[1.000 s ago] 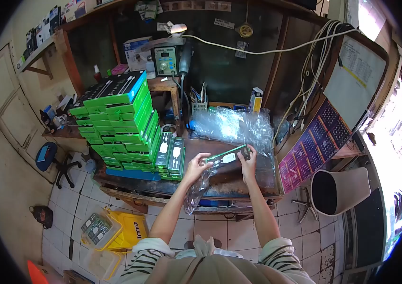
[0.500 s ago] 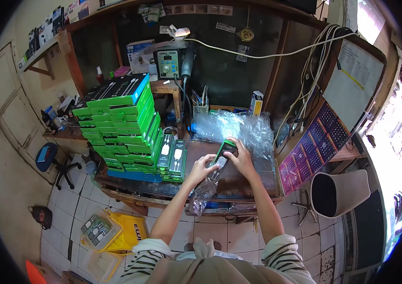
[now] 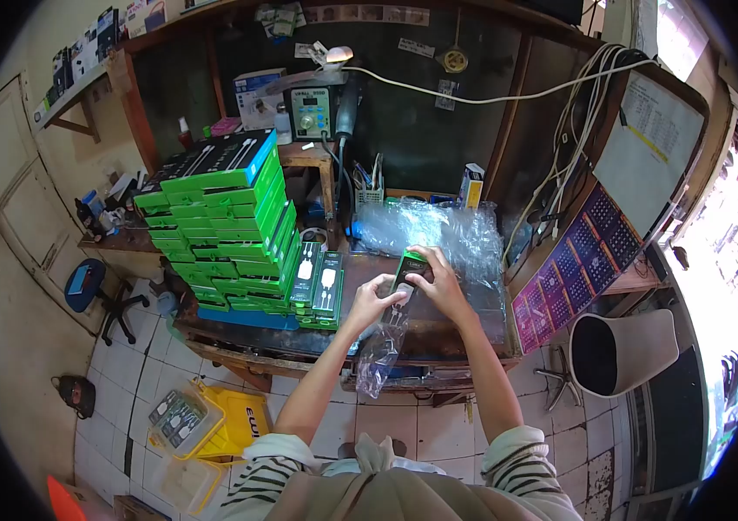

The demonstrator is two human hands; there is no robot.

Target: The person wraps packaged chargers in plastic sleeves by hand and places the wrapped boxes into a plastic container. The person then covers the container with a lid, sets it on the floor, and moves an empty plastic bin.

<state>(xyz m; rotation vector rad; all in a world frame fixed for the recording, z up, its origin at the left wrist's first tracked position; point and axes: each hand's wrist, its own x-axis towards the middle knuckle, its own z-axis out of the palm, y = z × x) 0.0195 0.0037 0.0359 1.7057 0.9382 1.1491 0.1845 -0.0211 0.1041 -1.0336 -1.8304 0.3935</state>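
Both my hands hold one small black and green box (image 3: pixel 407 267) above the front of the desk. My left hand (image 3: pixel 372 304) grips its lower left side, fingers closed. Wrapped over the box's upper right is my right hand (image 3: pixel 440 283), its thumb on the front face. Clear plastic wrap (image 3: pixel 378 358) hangs from the box's lower end over the desk edge. Left of my hands stand small black and green charger boxes (image 3: pixel 327 282), next to a tall stack of larger green boxes (image 3: pixel 221 234).
Crumpled clear plastic (image 3: pixel 464 233) covers the desk's back right. Behind are a soldering station (image 3: pixel 310 113) and a pen basket (image 3: pixel 369 193). A yellow container (image 3: pixel 230 421) sits on the floor at left. A white chair (image 3: pixel 647 352) stands at right.
The box and both hands have shifted slightly up and the box is more tilted away. The plastic wrap hangs straighter below it. My grip stays on the box.
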